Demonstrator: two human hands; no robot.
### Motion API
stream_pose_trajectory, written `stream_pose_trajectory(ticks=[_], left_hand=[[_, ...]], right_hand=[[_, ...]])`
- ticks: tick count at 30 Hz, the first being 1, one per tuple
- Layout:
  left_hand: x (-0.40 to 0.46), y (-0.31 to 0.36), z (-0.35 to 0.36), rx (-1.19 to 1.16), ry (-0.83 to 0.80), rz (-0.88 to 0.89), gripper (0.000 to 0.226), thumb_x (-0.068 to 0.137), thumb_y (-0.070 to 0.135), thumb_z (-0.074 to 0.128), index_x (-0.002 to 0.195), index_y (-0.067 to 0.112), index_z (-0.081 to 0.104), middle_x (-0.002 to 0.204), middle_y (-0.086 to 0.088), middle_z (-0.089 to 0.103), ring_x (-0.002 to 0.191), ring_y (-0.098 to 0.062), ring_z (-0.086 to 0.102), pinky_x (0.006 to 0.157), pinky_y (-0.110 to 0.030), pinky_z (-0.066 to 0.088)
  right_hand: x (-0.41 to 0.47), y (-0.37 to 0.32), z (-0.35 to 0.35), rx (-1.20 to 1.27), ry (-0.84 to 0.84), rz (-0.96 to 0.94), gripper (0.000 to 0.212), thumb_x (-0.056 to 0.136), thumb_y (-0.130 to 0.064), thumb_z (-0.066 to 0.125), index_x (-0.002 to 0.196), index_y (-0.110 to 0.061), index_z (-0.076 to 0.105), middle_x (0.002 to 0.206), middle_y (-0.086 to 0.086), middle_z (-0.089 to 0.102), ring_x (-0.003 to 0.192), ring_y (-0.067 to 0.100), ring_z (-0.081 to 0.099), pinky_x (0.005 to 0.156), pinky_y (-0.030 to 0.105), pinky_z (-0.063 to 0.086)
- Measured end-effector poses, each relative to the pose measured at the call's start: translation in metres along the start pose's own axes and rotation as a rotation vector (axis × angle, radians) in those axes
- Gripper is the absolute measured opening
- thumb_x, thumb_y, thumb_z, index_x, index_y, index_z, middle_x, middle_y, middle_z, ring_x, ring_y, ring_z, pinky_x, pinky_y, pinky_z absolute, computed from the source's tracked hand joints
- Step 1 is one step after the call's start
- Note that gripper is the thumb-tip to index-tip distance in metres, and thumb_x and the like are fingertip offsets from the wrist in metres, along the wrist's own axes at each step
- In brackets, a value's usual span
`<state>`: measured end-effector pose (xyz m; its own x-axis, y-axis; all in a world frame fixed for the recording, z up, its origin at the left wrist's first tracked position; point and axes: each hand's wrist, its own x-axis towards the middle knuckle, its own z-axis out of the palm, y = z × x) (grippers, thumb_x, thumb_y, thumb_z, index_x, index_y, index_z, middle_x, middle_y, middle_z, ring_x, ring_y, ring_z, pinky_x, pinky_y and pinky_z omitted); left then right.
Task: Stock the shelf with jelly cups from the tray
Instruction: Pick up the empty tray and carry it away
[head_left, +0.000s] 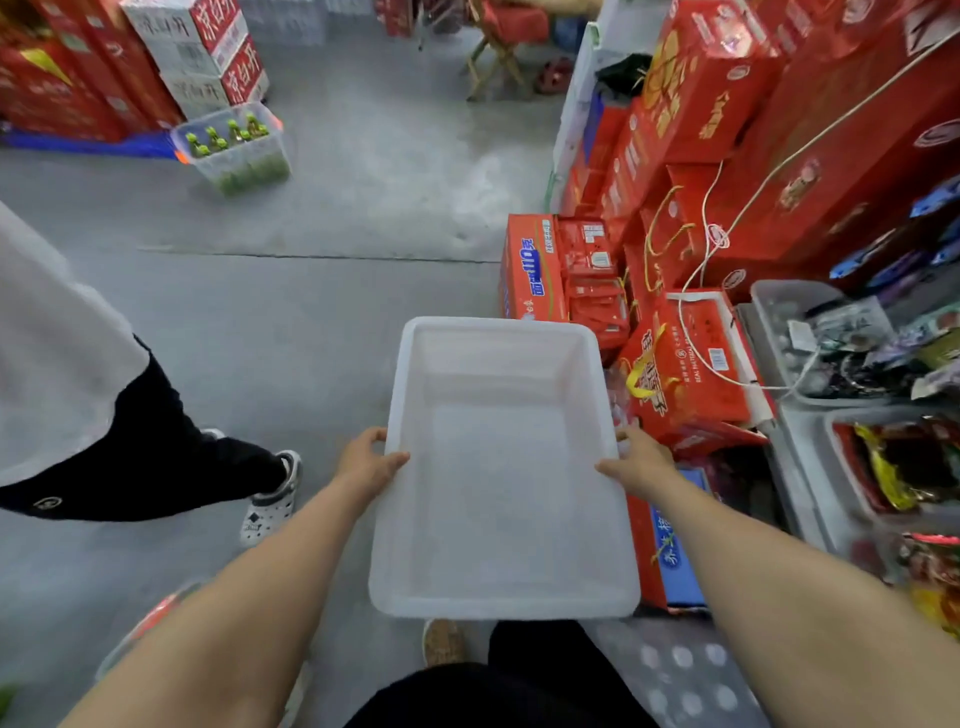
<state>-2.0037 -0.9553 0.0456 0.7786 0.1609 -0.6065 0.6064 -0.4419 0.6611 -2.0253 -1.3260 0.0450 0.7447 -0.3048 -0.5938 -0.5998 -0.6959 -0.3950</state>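
The left hand (366, 462) clamps its grip on one long rim of the empty translucent white plastic tray (501, 605), the right hand (641, 460) on the opposite rim, so carrying it level seems wise.

- A shop, by its stock: red gift cartons (727, 104) stacked at 1 to 2 o'clock, more cartons (78, 78) at 10 o'clock.
- Clear bins of packaged snacks (852, 343) on shelving at 3 o'clock.
- A tub of green bottles (234, 145) on the concrete floor (363, 208) at 11 o'clock.
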Motion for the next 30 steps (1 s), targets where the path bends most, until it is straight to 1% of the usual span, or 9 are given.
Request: stream_pose_trajectory(ticks=[4, 6, 8, 12, 15, 20, 23, 25, 30], left_hand=[[0.046, 0.026, -0.006, 0.011, -0.009, -0.011, 0.031, 0.083, 0.014, 0.075, 0.111, 0.014, 0.061, 0.101, -0.016, 0.070, 0.077, -0.026, 0.065, 0.059, -0.029, 0.048], [0.072, 0.043, -0.007, 0.017, -0.003, -0.027, 0.029, 0.082, 0.016, 0.076, 0.107, 0.016, 0.061, 0.098, -0.015, 0.071, 0.079, -0.028, 0.068, 0.066, -0.034, 0.055], [0.102, 0.060, -0.008, 0.055, 0.006, -0.041, 0.028, 0.081, 0.019, 0.077, 0.105, 0.019, 0.061, 0.097, -0.010, 0.071, 0.083, -0.027, 0.069, 0.076, -0.037, 0.057], [0.156, 0.104, -0.009, 0.106, 0.050, -0.046, 0.033, 0.081, 0.023, 0.078, 0.110, 0.018, 0.063, 0.103, -0.007, 0.068, 0.095, -0.028, 0.066, 0.086, -0.038, 0.054], [0.187, 0.143, -0.009, 0.118, 0.059, -0.068, 0.033, 0.084, 0.023, 0.075, 0.113, 0.017, 0.060, 0.098, -0.007, 0.065, 0.089, -0.026, 0.064, 0.079, -0.032, 0.052], [0.238, 0.191, -0.007, 0.082, 0.047, -0.066, 0.031, 0.087, 0.022, 0.073, 0.113, 0.017, 0.056, 0.101, -0.005, 0.063, 0.084, -0.023, 0.060, 0.073, -0.028, 0.045], [0.273, 0.213, -0.010, 0.076, 0.034, -0.070, 0.030, 0.085, 0.027, 0.075, 0.108, 0.020, 0.056, 0.101, -0.005, 0.066, 0.087, -0.026, 0.065, 0.079, -0.034, 0.053], [0.297, 0.225, -0.013, 0.081, 0.006, -0.084, 0.033, 0.083, 0.028, 0.076, 0.108, 0.021, 0.057, 0.101, -0.008, 0.068, 0.089, -0.029, 0.068, 0.084, -0.040, 0.056], [0.359, 0.257, -0.016, 0.100, -0.051, -0.078, 0.035, 0.082, 0.028, 0.077, 0.109, 0.021, 0.058, 0.101, -0.014, 0.071, 0.089, -0.033, 0.069, 0.080, -0.044, 0.057]], right_hand=[[0.042, -0.033, -0.013, -0.004, -0.005, 0.007, 0.049, 0.080, -0.028, 0.077, 0.123, -0.019, 0.056, 0.117, 0.005, 0.065, 0.098, 0.023, 0.061, 0.078, 0.028, 0.045], [0.069, -0.049, -0.020, -0.018, -0.007, 0.018, 0.042, 0.079, -0.029, 0.077, 0.116, -0.023, 0.056, 0.110, 0.004, 0.065, 0.092, 0.022, 0.061, 0.077, 0.030, 0.048], [0.100, -0.066, -0.028, -0.013, -0.018, 0.023, 0.039, 0.079, -0.030, 0.077, 0.111, -0.025, 0.054, 0.104, 0.004, 0.065, 0.088, 0.024, 0.064, 0.078, 0.037, 0.056], [0.163, -0.105, -0.054, -0.033, -0.042, -0.009, 0.041, 0.079, -0.029, 0.077, 0.113, -0.023, 0.054, 0.108, 0.004, 0.065, 0.093, 0.026, 0.065, 0.082, 0.042, 0.058], [0.206, -0.135, -0.080, -0.066, -0.040, -0.033, 0.044, 0.079, -0.029, 0.078, 0.116, -0.021, 0.056, 0.114, 0.004, 0.066, 0.100, 0.027, 0.064, 0.084, 0.037, 0.054], [0.259, -0.173, -0.114, -0.084, -0.018, -0.030, 0.045, 0.081, -0.028, 0.079, 0.119, -0.018, 0.056, 0.113, 0.008, 0.067, 0.097, 0.027, 0.062, 0.078, 0.030, 0.047], [0.288, -0.194, -0.128, -0.096, -0.004, -0.015, 0.045, 0.082, -0.030, 0.078, 0.120, -0.018, 0.056, 0.115, 0.007, 0.065, 0.103, 0.029, 0.062, 0.084, 0.031, 0.048], [0.300, -0.204, -0.133, -0.084, -0.010, 0.008, 0.043, 0.084, -0.028, 0.077, 0.120, -0.017, 0.056, 0.116, 0.006, 0.065, 0.107, 0.030, 0.061, 0.083, 0.031, 0.045], [0.339, -0.225, -0.143, -0.065, 0.003, 0.048, 0.044, 0.084, -0.031, 0.075, 0.121, -0.021, 0.054, 0.116, 0.004, 0.065, 0.102, 0.027, 0.061, 0.077, 0.030, 0.042]])
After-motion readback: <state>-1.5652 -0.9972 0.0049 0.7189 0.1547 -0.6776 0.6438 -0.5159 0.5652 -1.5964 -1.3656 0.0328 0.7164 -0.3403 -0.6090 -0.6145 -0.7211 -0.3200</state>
